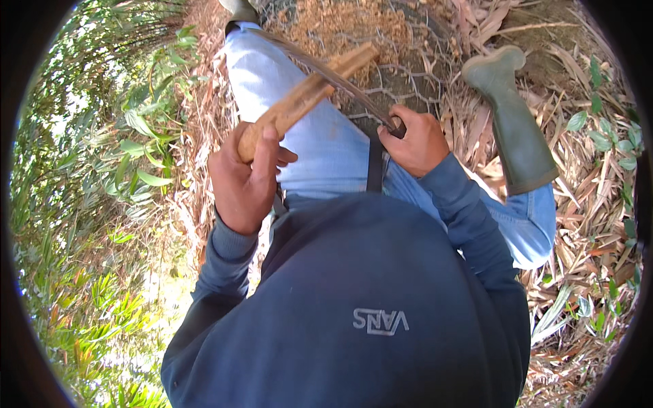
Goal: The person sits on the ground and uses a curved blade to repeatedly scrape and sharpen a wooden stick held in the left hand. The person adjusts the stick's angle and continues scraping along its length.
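My left hand point(246, 178) is closed round the near end of a pale brown piece of wood point(292, 109), which slants up and to the right over my thigh. In my right hand point(418, 143) is the dark handle of a machete point(364, 100). Its long blade runs up and to the left, crossing the wood near the far half. Whether the edge touches the wood at the crossing I cannot tell. The wood has a shaped, trimmed surface with a darker groove along it.
My legs in blue jeans point(320, 156) are spread apart, with a green rubber boot point(513, 129) at the right. Wood shavings point(354, 24) and wire mesh point(401, 85) lie on the ground between them. Dry leaves point(585, 285) cover the right side; green plants point(146, 149) grow at the left.
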Demonstrator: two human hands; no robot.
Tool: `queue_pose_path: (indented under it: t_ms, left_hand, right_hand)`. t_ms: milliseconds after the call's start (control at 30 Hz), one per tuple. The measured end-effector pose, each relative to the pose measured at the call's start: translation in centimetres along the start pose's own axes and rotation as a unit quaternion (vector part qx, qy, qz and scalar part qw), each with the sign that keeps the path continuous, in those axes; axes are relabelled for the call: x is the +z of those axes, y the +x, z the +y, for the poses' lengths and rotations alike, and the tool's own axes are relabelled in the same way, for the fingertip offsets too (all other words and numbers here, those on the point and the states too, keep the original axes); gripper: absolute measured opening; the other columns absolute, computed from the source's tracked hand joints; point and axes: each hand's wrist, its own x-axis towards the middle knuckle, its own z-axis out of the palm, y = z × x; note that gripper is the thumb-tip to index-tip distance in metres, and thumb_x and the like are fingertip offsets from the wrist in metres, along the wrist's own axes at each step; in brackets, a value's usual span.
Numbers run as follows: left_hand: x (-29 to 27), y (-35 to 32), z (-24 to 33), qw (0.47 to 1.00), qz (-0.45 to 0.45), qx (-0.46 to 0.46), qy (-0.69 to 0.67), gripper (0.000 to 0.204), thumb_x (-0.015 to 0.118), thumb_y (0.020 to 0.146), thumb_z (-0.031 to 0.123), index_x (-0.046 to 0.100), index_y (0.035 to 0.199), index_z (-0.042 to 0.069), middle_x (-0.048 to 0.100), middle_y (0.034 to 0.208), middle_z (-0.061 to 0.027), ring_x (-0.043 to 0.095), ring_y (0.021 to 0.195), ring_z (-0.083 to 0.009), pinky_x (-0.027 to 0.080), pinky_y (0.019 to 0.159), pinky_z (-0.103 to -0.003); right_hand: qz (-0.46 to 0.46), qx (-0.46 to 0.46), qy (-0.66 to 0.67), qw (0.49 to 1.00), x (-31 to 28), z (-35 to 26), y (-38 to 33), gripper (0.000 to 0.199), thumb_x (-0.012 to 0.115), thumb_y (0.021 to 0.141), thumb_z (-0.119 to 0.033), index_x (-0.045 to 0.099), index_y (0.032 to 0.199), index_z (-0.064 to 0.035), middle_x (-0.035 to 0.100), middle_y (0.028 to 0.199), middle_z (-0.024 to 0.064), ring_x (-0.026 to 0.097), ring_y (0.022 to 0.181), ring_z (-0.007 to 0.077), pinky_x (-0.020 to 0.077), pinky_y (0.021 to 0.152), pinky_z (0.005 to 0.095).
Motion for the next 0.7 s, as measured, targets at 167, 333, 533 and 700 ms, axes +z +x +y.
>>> queue_pose_path:
  t_ms: [167,333,533,700]
  left_hand:
    - [-0.4,-0.6,-0.2,0.999,-0.027,-0.014,-0.017,0.031,0.055,0.097,0.023,0.062,0.09,-0.007,0.064,0.065,-0.0089,0.064,0.055,-0.0129,0.047,0.05,-0.023]
    - [-0.7,0.0,-0.6,0.999,-0.024,-0.017,-0.02,0.032,0.055,0.097,0.023,0.062,0.088,-0.006,0.062,0.064,-0.0073,0.062,0.053,-0.0124,0.045,0.05,-0.022]
    - [-0.3,-0.2,-0.4,0.999,-0.014,-0.01,-0.037,0.034,0.055,0.097,0.023,0.06,0.086,-0.009,0.063,0.063,-0.0105,0.064,0.054,-0.0141,0.047,0.049,-0.024]
    - [0.0,0.3,-1.0,0.998,0.029,-0.011,-0.058,0.034,0.056,0.097,0.022,0.06,0.087,-0.01,0.064,0.065,-0.0111,0.064,0.053,-0.0138,0.046,0.047,-0.023]
  right_hand:
    - [-0.004,0.026,-0.005,1.0,-0.3,0.8,0.5,0.018,0.066,0.075,-0.019,0.063,0.082,-0.0028,0.064,0.068,0.0196,0.064,0.067,0.0394,0.0502,0.062,0.0456]
    - [0.011,0.011,-0.04,0.999,-0.4,1.6,1.1,0.02,0.067,0.078,-0.017,0.06,0.083,0.0007,0.059,0.063,0.0171,0.06,0.057,0.0333,0.0448,0.057,0.0399]
    - [0.031,0.054,-0.032,0.998,0.1,4.2,2.0,0.024,0.068,0.078,-0.022,0.061,0.082,0.0004,0.059,0.065,0.0192,0.062,0.064,0.0369,0.0452,0.059,0.0425]
    - [-0.005,0.008,-0.047,0.999,-0.7,1.8,1.0,0.024,0.068,0.077,-0.022,0.063,0.083,0.0005,0.062,0.069,0.0196,0.063,0.067,0.0378,0.0465,0.061,0.0435]
